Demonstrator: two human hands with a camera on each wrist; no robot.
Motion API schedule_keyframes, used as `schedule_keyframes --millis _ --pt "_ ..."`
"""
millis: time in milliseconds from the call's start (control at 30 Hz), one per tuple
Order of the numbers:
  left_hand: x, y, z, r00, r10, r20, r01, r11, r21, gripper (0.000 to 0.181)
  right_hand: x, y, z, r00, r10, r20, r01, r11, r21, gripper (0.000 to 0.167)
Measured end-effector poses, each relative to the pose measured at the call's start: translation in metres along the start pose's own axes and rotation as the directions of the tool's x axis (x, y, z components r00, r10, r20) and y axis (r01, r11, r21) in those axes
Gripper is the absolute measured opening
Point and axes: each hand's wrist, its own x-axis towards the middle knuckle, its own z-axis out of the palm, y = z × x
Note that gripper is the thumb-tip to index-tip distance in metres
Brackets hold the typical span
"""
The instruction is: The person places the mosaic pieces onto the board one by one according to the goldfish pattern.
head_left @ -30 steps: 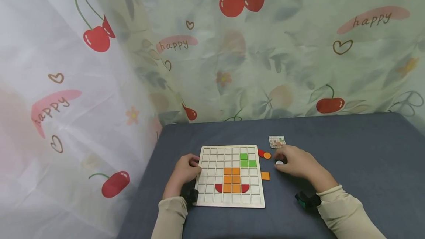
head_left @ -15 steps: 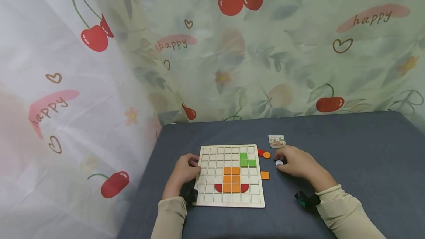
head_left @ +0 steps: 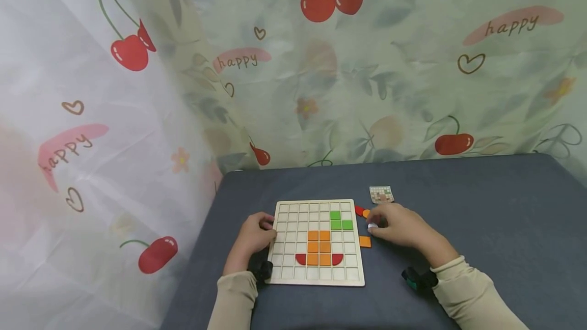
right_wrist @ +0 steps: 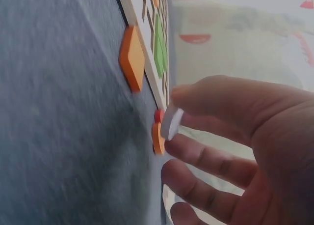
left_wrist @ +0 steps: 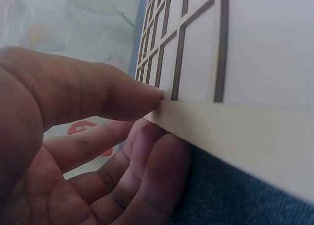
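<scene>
A pale wooden grid board (head_left: 293,216) lies on the dark table, with green and orange squares and red curved pieces set in its cells. At its left edge, my left hand (head_left: 254,231) holds the rim; in the left wrist view the thumb (left_wrist: 122,95) is on top and fingertips are beneath. My right hand (head_left: 399,224) pinches a small round white piece (right_wrist: 171,122) between thumb and finger, just off the board's right side. Beside that edge lie an orange square (head_left: 365,242), an orange disc (head_left: 366,213) and a red piece (head_left: 358,210), partly overlapped by the disc.
Behind my right hand lies a small card (head_left: 381,194) printed with a coloured grid. The dark cloth-covered table (head_left: 500,218) stretches off to the right. A cherry-patterned curtain (head_left: 284,95) hangs along the back and left.
My right hand has moved a little left toward the board, carrying the white piece off its earlier spot. The left hand stays on the board's edge.
</scene>
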Motion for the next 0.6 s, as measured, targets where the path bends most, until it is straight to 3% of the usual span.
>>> schedule_keyframes --millis 333,600 --pt "-0.002 0.001 -0.001 1.0 0.004 0.014 -0.004 1.0 -0.007 0.04 0.002 -0.019 0.011 0.999 -0.04 -0.033 0.042 0.997 0.07 0.018" --pt "0.0 -0.001 0.0 1.0 0.005 0.009 -0.005 1.0 -0.004 0.04 0.011 -0.042 0.019 0.997 -0.079 -0.01 0.08 0.992 0.096 0.015"
